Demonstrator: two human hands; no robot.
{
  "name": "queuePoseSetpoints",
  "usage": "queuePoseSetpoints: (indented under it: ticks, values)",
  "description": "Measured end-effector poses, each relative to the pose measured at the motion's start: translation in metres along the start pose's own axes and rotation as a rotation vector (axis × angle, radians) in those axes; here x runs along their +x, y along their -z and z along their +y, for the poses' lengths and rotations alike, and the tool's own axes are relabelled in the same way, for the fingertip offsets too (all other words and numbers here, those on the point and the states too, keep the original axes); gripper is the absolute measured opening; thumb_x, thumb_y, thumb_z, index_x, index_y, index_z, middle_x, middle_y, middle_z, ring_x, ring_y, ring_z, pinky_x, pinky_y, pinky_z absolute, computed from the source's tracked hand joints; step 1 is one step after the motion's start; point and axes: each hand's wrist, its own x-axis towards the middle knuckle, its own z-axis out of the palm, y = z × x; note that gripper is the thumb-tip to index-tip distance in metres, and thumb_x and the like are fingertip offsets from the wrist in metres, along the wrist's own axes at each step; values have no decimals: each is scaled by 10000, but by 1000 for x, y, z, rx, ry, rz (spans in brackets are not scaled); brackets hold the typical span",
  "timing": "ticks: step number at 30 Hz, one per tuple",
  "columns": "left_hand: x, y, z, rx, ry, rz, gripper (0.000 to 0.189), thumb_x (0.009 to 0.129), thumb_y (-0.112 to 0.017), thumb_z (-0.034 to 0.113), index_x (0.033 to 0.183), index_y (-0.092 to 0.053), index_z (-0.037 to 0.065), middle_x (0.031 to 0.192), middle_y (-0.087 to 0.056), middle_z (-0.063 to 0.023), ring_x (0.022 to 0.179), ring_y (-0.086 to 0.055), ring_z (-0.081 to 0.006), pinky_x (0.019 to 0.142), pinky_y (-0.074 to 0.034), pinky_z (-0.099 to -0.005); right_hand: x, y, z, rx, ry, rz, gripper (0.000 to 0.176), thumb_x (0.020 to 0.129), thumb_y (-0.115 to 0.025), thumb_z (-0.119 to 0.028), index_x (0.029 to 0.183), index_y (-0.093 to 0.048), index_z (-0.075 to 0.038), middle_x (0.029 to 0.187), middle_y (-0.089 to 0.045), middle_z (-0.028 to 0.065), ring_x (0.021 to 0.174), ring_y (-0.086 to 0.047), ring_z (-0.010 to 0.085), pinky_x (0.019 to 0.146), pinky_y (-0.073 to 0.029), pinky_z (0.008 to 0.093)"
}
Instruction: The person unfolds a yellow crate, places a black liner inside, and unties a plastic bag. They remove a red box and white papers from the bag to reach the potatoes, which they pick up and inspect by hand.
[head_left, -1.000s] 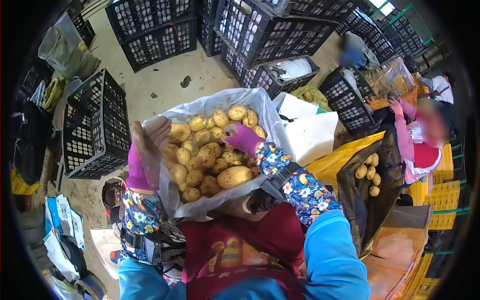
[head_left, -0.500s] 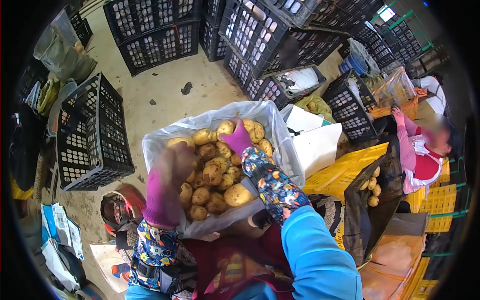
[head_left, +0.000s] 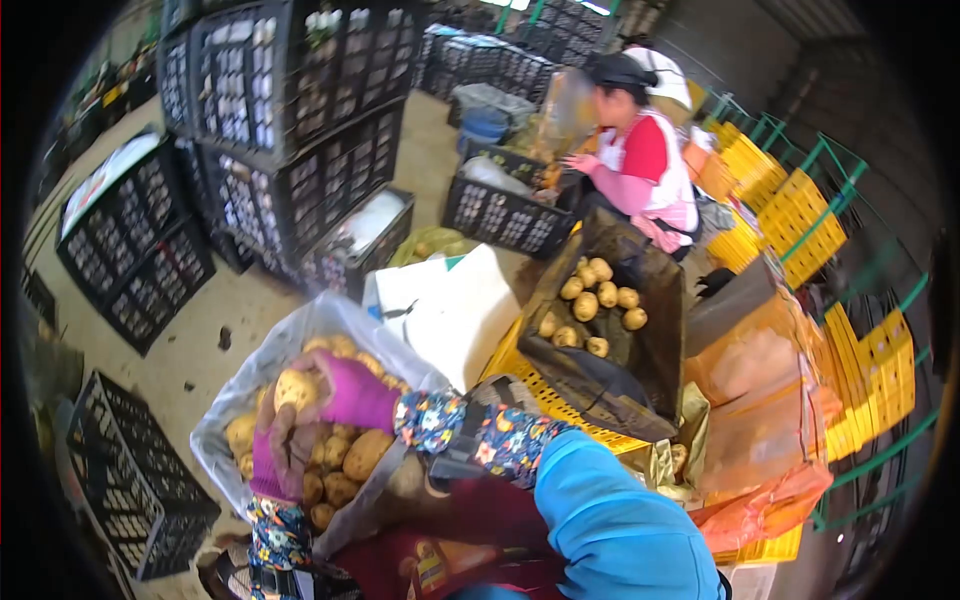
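Observation:
A clear plastic bag (head_left: 300, 330) full of yellow potatoes (head_left: 362, 452) lies in front of me. My right hand (head_left: 345, 392), in a magenta glove with a flowered sleeve, is closed around one potato (head_left: 297, 388) at the top of the pile. In a soiled glove, my left hand (head_left: 283, 450) rests on the potatoes at the bag's near left side, fingers apart.
A yellow crate (head_left: 545, 395) lined with dark plastic holds several potatoes (head_left: 592, 300) to my right. A person in red and white (head_left: 645, 165) sits beyond it. Black crates (head_left: 290, 120) are stacked at the back left, one (head_left: 120, 480) at the near left. More yellow crates (head_left: 800, 200) stand on the right.
The view has swung to the right, so the bag now sits lower left. My right hand has closed on a potato. My left hand has dropped onto the pile.

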Motion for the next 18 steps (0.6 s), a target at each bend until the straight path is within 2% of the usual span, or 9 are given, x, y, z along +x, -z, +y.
queuePoseSetpoints:
  ticks: [3,6,7,9,11,14,16,17,18]
  values:
    - [11,11,-18,61,-78,-52,483,953,-540,156,1401,-414,28,1293,-535,-92,1089,-586,-193,859,-520,-284,-6,19,-14,107,-479,-186,617,717,-836,-286,1207,-539,-59,1118,-604,153,1045,-622,302,854,-514,378]
    - [19,38,-23,264,-43,40,516,900,-602,112,1382,-433,47,1267,-541,-84,1068,-581,-174,853,-504,-275,-8,10,-12,-248,145,204,672,713,-825,-254,1278,-513,-66,1219,-568,161,1084,-608,323,904,-502,401]
    - [21,37,-21,359,-33,96,542,865,-637,98,1370,-445,56,1242,-554,-77,1036,-583,-158,834,-495,-264,-12,9,-13,-340,160,219,759,680,-832,-243,1344,-495,-97,1295,-529,165,1132,-581,352,966,-475,428]
    - [25,43,-31,556,-259,-23,619,839,-623,68,1415,-397,47,1204,-580,-80,978,-598,-162,849,-502,-280,-8,1,0,-352,333,33,806,662,-839,-249,1372,-483,-114,1318,-516,167,1153,-564,370,992,-458,435]
    - [23,43,-30,549,-256,-100,601,838,-621,100,1401,-422,33,1211,-583,-81,988,-610,-166,862,-504,-279,-5,-18,34,-412,405,-60,810,646,-845,-255,1364,-492,-126,1296,-531,169,1148,-567,377,989,-460,439]
    - [2,22,-6,458,-90,-23,527,871,-607,167,1358,-475,18,1296,-536,-90,1062,-597,-159,872,-499,-276,-18,26,-27,-295,76,-113,732,652,-845,-244,1301,-538,-103,1226,-578,155,1090,-603,349,949,-485,417]
    - [-3,25,1,330,-85,51,441,942,-549,181,1348,-494,16,1323,-536,-109,1099,-596,-173,858,-509,-283,-38,106,-45,-167,60,128,628,654,-853,-244,1202,-592,-83,1114,-629,123,1022,-631,294,904,-507,392]
    - [-2,46,1,699,-216,21,455,956,-543,207,1368,-477,26,1320,-541,-107,1105,-593,-183,874,-499,-281,-49,141,-37,-277,118,285,575,653,-866,-261,1136,-622,-68,1050,-648,94,966,-640,233,857,-530,356]
    - [-4,39,5,529,-113,96,470,961,-544,248,1382,-479,51,1290,-568,-76,1103,-592,-175,859,-476,-267,-68,181,-35,-168,-146,349,559,665,-867,-258,1131,-627,-63,1027,-656,87,945,-651,197,837,-542,337]
